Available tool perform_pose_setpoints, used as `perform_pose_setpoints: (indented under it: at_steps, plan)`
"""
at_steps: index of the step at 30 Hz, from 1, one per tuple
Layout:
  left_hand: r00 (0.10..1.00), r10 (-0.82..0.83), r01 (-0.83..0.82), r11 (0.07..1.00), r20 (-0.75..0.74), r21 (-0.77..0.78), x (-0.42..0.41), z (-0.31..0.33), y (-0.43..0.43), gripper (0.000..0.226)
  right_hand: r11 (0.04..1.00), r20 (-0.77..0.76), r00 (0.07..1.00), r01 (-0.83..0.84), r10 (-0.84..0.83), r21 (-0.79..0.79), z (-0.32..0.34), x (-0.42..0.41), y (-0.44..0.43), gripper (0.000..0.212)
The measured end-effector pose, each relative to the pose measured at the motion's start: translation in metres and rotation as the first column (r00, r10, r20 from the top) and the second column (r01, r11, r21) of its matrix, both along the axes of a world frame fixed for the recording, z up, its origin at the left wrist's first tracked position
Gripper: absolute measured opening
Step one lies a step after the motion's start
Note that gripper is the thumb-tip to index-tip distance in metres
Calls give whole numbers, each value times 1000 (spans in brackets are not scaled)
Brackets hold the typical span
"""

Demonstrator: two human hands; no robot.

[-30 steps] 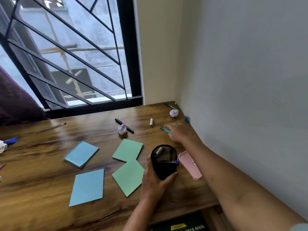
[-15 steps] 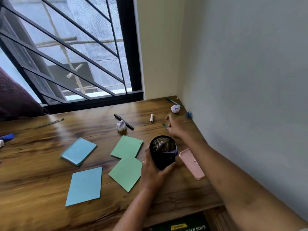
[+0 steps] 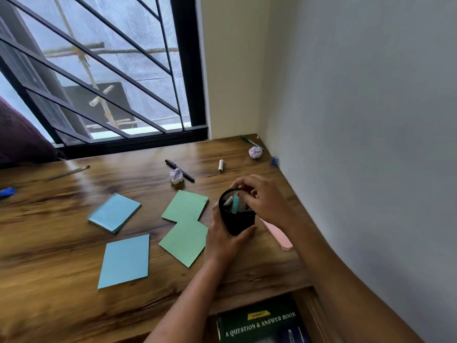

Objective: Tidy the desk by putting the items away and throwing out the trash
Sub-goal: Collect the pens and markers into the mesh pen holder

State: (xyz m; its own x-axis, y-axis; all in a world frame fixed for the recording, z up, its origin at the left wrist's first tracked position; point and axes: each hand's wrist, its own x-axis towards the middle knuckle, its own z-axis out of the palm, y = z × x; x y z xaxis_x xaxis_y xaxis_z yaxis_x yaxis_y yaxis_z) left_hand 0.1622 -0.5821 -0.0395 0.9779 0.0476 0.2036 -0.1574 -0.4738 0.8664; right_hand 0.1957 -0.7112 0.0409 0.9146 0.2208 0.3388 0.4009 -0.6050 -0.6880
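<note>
A black mesh pen cup (image 3: 241, 222) stands tilted on the wooden desk (image 3: 74, 305), gripped from below and behind by my left hand (image 3: 223, 240). My right hand (image 3: 262, 199) hovers over the cup's mouth and pinches a teal pen (image 3: 235, 201), whose lower end is inside the cup. Two crumpled paper balls (image 3: 176, 175) (image 3: 255, 152), a black marker (image 3: 180, 170), a small white tube (image 3: 220, 165) and a green pen (image 3: 251, 141) lie farther back. Two blue pads (image 3: 114, 212) (image 3: 125, 261) and two green pads (image 3: 186, 206) (image 3: 184, 241) lie to the left.
A pink flat case (image 3: 278, 235) lies right of the cup, partly under my right arm. A small blue object (image 3: 274, 160) sits against the wall. A thin pencil (image 3: 68, 172) and a blue item (image 3: 7, 191) lie far left. A green book (image 3: 259, 323) shows below the desk edge.
My right hand picked the teal pen up from the desk near the wall and brought it back over the cup, lowering its tip inside. My left hand kept holding the cup.
</note>
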Motion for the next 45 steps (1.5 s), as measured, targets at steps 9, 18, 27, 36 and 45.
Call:
perform_pose_setpoints:
  at_steps: [9,18,27,36,45]
  plan:
    - [999,-5,6,1000,-36,24,0,-4,0,93,952,-37,953,302,-300,55,7,26,-20,18]
    - [998,-5,9,998,-62,67,3,-8,-1,97,702,-175,829,315,-531,-639,-35,122,-53,60]
    - [998,5,2,994,-65,110,9,-10,-3,98,553,-61,810,342,-584,-759,-50,145,-52,43]
    - [996,36,-25,992,-86,122,11,-10,-4,100,986,-327,930,163,-167,-41,15,108,-31,18]
    - [992,32,-16,991,-120,132,9,-5,-5,100,835,-355,926,-293,127,-466,45,49,9,9]
